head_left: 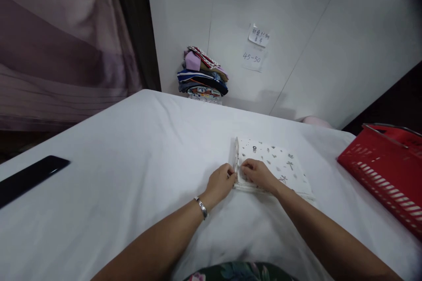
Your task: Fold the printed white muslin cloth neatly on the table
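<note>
A white cloth (273, 162) with small dark leaf and palm prints lies folded in a flat rectangle on the white-covered bed or table. At its near left corner my left hand (221, 180), with a silver bracelet at the wrist, pinches the folded edge between thumb and fingers. My right hand (257, 172) rests over the left part of the cloth, its fingers curled and pinching near the same left edge. The fingertips of both hands are close together, and the bit of fabric between them is partly hidden.
A red plastic basket (389, 167) stands at the right edge. Far back, a stack of folded clothes (202, 74) is against the white wall, near taped paper notes (255, 48). A black flat object (33, 178) lies at left, below a pinkish curtain (66, 44).
</note>
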Available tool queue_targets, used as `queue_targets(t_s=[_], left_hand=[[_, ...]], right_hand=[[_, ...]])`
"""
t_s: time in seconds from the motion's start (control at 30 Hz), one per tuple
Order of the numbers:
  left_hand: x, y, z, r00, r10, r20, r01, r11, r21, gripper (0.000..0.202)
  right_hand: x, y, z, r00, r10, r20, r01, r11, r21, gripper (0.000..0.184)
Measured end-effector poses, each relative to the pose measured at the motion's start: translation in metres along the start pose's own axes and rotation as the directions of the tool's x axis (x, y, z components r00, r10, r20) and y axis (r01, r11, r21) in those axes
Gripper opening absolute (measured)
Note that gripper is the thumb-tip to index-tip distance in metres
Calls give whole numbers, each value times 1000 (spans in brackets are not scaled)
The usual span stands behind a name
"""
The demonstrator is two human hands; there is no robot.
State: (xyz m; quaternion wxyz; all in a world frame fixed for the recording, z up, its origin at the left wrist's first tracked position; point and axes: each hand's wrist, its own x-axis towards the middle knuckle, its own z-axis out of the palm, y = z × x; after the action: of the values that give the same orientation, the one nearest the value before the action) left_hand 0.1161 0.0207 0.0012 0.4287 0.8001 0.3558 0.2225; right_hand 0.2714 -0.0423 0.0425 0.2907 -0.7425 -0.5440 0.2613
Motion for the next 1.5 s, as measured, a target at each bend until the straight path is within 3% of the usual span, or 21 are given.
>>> queue_targets(t_s=[0.23,0.5,0.63,0.83,1.1,1.5], left_hand=[[1,-1,-2,998,53,31,-53,999,0,16],[7,-2,-10,993,4,117,6,996,-84,15],[9,-2,-14,986,-30,162,38,998,-44,16],[8,-3,-15,976,-37,216,39,999,-5,23],[10,-5,-18,949,-62,308,94,992,-87,22],[9,-8,-17,954,-25,298,56,993,-99,16]], right_hand=[[5,-4,5,999,36,-39,-39,996,-76,23],[-26,-10,2,997,-71,-6,69,987,-148,19],[-39,-7,4,990,-144,3,141,963,-231,15],[-38,1,11,978,-210,-13,200,949,-244,12],[-39,6,14,972,-233,-34,214,936,-278,12],[-42,9,21,963,-265,-55,234,916,-325,16]])
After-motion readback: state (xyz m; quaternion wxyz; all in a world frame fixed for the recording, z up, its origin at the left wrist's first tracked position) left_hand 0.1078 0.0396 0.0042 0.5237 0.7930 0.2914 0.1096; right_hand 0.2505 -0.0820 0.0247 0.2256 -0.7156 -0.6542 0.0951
